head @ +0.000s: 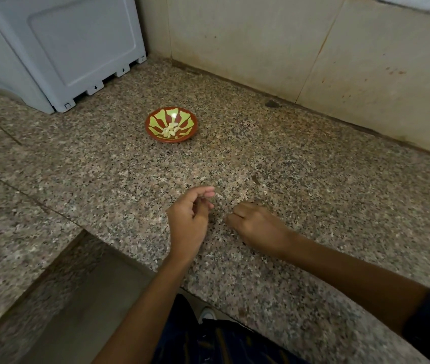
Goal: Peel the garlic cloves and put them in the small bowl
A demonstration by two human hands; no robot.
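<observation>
Where the speckled granite counter (313, 164) ends nearest the person, its front edge runs slantwise from the lower right up toward the middle left, and there a step drops to a lower grey ledge (82, 306) beside the left forearm. Just past that edge both hands sit close together but apart. On the left hand (190, 219) the fingers (207, 192) are loosely curled, thumb and fingertips drawn near one another; whether they pinch anything is too small to tell. With its back turned up, the right hand (257, 224) rests knuckles-down on the stone, its fingers folded under so that anything held is hidden. A few pale flecks lie on the stone between and just beyond the hands, hard to separate from the granite's pattern. Beyond the hands a wide stretch of bare stone runs on toward the small bowl (171, 124), red with yellow-green leaf shapes, which stands upright, well apart from both hands. Peeled garlic cloves (170, 130) lie heaped in its bottom, their long axes mostly slanting from near left to far right. Farther left stands a white plastic appliance (59, 48), its foot on the counter, near the bowl but not touching. Along the far right edge runs the beige tiled wall (287, 43), meeting the counter in a dark seam
</observation>
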